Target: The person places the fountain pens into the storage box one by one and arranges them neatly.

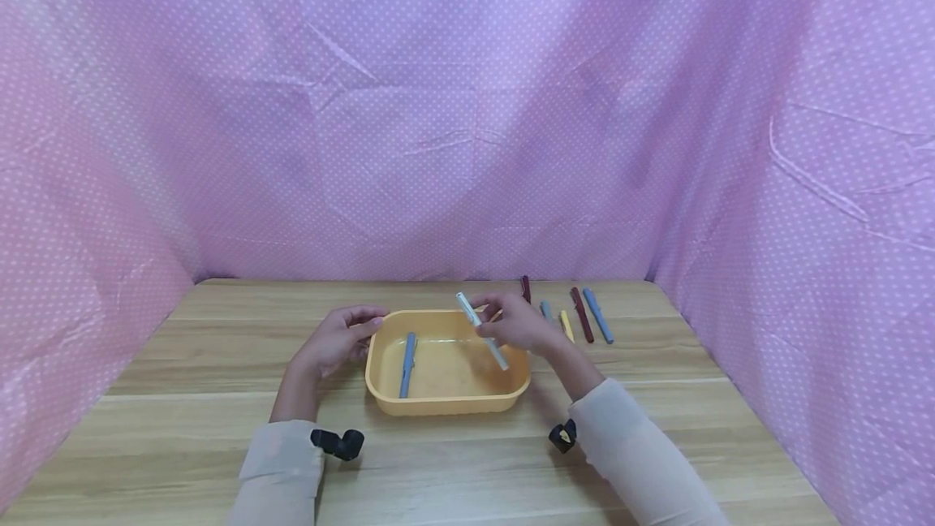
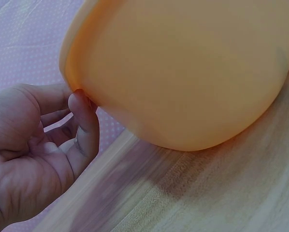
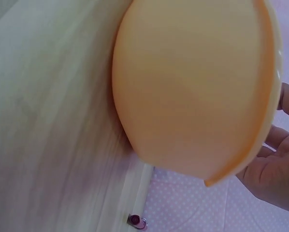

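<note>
A yellow plastic basin point(image 1: 449, 406) stands on the wooden table, with one blue pen point(image 1: 407, 368) lying inside toward its left. My left hand point(image 1: 338, 343) is at the basin's far left corner; in the left wrist view, its thumb and finger point(image 2: 84, 123) pinch the rim. Over the right part of the basin, my right hand point(image 1: 514, 323) holds a white pen point(image 1: 468, 309) between thumb and fingers, slanted above the inside. From the right wrist, the basin wall point(image 3: 193, 87) fills much of the view and hides the held pen and part of the hand point(image 3: 275, 169).
Several pens lie on the table right of the basin: a dark red pen point(image 1: 582, 315), a blue pen point(image 1: 598, 316), a yellow pen point(image 1: 566, 325), a grey-blue pen point(image 1: 546, 311) and another dark red pen point(image 1: 526, 289). A pink dotted cloth point(image 1: 438, 144) encloses the table's back and sides.
</note>
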{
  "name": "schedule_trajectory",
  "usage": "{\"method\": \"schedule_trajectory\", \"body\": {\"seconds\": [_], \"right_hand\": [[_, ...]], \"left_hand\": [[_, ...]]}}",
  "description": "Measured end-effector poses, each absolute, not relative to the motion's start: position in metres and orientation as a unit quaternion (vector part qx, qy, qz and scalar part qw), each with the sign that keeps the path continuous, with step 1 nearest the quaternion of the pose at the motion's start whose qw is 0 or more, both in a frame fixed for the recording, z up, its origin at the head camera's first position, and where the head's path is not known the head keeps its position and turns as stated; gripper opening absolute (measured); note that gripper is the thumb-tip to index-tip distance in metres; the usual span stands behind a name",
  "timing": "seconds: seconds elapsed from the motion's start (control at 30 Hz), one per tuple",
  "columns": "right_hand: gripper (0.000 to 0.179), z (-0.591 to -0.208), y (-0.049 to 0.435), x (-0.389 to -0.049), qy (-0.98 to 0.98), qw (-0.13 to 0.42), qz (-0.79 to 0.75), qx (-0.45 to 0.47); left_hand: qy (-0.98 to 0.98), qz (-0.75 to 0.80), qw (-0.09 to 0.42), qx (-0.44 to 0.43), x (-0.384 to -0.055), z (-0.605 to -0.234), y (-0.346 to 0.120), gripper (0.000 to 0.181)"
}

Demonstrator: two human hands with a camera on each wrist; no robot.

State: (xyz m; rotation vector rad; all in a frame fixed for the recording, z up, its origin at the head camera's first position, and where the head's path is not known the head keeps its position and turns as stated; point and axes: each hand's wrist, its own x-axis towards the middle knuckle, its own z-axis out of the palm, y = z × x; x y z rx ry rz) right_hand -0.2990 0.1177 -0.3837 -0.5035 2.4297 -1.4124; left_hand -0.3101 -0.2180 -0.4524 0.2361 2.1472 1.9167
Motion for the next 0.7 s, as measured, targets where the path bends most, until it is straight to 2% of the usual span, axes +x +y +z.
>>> {"method": "schedule_trajectory", "body": {"seconds": [0.7], "right_hand": [[0.048, -0.397, 0.099, -0.292, 0.824, 0.16, -0.509, -0.19]], "left_hand": [[0.741, 0.655, 0.127, 0.079, -0.308, -0.452, -0.217, 0.039]]}}
